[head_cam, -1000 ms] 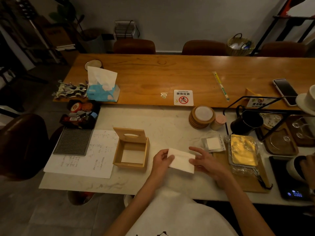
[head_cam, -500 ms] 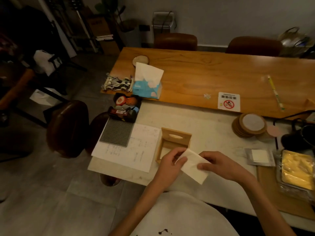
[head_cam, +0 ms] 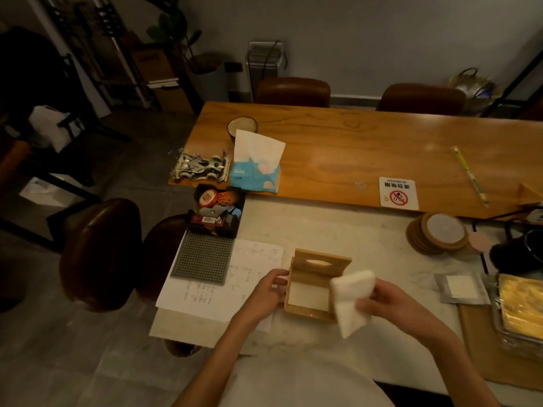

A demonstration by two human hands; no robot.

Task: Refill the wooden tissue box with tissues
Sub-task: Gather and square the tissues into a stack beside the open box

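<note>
The wooden tissue box (head_cam: 299, 284) stands on the white marble table (head_cam: 323, 227) with its slotted lid tipped up at the back and its inside showing a pale bottom. My right hand (head_cam: 385, 304) grips a folded stack of white tissues (head_cam: 351, 301) just over the box's right wall. My left hand (head_cam: 269, 290) touches the box's left side with its fingertips. A blue soft tissue pack (head_cam: 254, 174) with one sheet sticking up sits on the wooden table behind.
Left of the box lie a written paper sheet (head_cam: 223, 283) and a grey studded plate (head_cam: 201, 258). A coaster stack (head_cam: 437, 233) and a small foil packet (head_cam: 459, 287) sit to the right, with a plastic-wrapped tray (head_cam: 521, 308) at the right edge. A toy car (head_cam: 201, 168) sits near the blue pack.
My left hand has let go of the tissues and moved to the box's left side. My right hand has carried the stack to the box. The view has swung left.
</note>
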